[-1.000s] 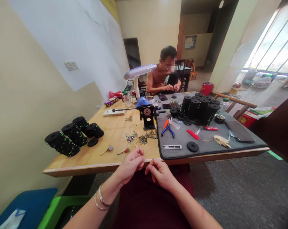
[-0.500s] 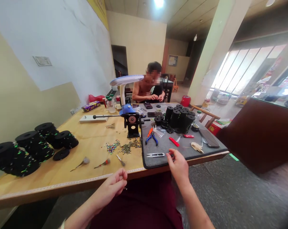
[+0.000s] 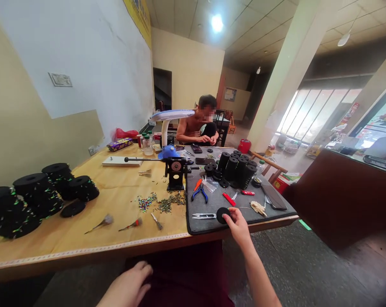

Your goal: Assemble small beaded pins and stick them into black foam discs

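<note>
My right hand (image 3: pixel 238 226) reaches over the near edge of the grey mat (image 3: pixel 276 215) and pinches a flat black foam disc (image 3: pixel 223 215) that stands tilted up off the mat. White thread snips (image 3: pixel 204 216) lie just left of the disc. My left hand (image 3: pixel 129 286) rests low on my dark red lap, fingers loosely spread, holding nothing I can see. Small feathered pieces (image 3: pixel 100 222) lie on the wooden table (image 3: pixel 84 243) in front of me.
Black foam spools with coloured bits (image 3: pixel 36 196) are stacked at the left, more black spools (image 3: pixel 236 166) on the mat. A black and blue vise tool (image 3: pixel 175 168), loose beads (image 3: pixel 157 202), blue pliers (image 3: pixel 199 192) and a desk lamp (image 3: pixel 172 116) are mid-table. A person (image 3: pixel 197 125) sits at the far end.
My right hand left my lap, reached onto the mat and picked up the black disc. My left hand dropped lower onto my lap and opened. The camera tilted up.
</note>
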The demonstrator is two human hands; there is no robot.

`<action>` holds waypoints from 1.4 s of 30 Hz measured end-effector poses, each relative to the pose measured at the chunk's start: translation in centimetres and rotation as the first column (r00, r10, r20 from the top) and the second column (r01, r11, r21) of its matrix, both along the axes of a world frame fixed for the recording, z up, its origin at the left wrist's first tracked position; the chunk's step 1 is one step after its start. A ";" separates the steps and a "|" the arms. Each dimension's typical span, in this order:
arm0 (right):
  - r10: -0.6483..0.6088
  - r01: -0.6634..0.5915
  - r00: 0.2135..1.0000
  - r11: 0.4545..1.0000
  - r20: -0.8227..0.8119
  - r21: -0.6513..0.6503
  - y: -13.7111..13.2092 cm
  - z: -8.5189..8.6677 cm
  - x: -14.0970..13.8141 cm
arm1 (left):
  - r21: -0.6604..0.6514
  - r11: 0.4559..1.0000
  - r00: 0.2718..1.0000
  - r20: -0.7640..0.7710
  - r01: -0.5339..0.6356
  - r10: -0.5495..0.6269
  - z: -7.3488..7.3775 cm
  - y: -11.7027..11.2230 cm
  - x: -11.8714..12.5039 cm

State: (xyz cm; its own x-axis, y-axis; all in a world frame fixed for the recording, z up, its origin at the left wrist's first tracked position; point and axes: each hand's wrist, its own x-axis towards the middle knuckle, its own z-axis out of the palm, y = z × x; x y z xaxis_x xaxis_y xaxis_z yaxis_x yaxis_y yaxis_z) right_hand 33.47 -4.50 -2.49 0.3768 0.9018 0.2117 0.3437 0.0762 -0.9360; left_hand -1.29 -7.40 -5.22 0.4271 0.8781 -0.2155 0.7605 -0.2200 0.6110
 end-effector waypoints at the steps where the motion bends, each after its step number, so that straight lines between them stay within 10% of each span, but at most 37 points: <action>1: 0.100 -0.094 0.978 0.995 -0.181 0.040 -0.4 0.6 -1.0 | 0.042 0.999 0.994 0.109 0.000 -0.005 1.5 0.1 0.7; 5: 0.345 -0.352 0.713 0.929 -0.611 0.115 -2.4 2.9 -6.5 | 0.060 0.995 0.873 0.486 -0.074 0.035 7.7 0.2 4.2; 9: 0.403 -0.467 0.567 0.876 -0.718 0.122 -3.7 3.9 -11.0 | 0.116 0.990 0.670 0.741 -0.075 -0.036 10.2 0.1 6.7; 14: 0.395 -0.487 0.530 0.866 -0.750 0.112 -3.9 3.4 -13.5 | 0.139 0.981 0.636 0.771 -0.134 -0.023 9.3 0.4 6.8; 18: 0.398 -0.489 0.654 0.872 -0.644 0.043 -4.4 2.4 -14.7 | 0.109 0.975 0.571 0.821 -0.194 0.022 8.5 1.6 6.0; 23: 0.500 -0.505 0.854 0.863 -0.144 0.000 -5.5 4.0 -14.2 | 0.101 0.990 0.654 0.756 -0.095 -0.014 8.5 3.7 4.5; 28: 0.519 -0.548 0.807 0.836 0.282 0.030 -4.1 7.2 -11.6 | -0.027 0.985 0.721 0.684 0.173 -0.108 9.1 3.6 3.2; 32: 0.553 -0.558 0.825 0.830 0.117 0.012 -2.0 5.7 -10.9 | -0.134 0.909 0.571 0.811 0.394 -0.127 9.6 2.4 3.3; 36: 0.632 -0.637 0.771 0.768 -0.081 -0.069 -2.8 2.6 -11.9 | -0.186 0.931 0.395 0.917 0.313 0.051 8.9 2.5 4.1; 42: 0.621 -0.616 0.782 0.783 0.050 -0.081 -4.9 4.4 -12.3 | -0.126 0.987 0.627 0.778 0.099 0.036 7.3 4.1 4.1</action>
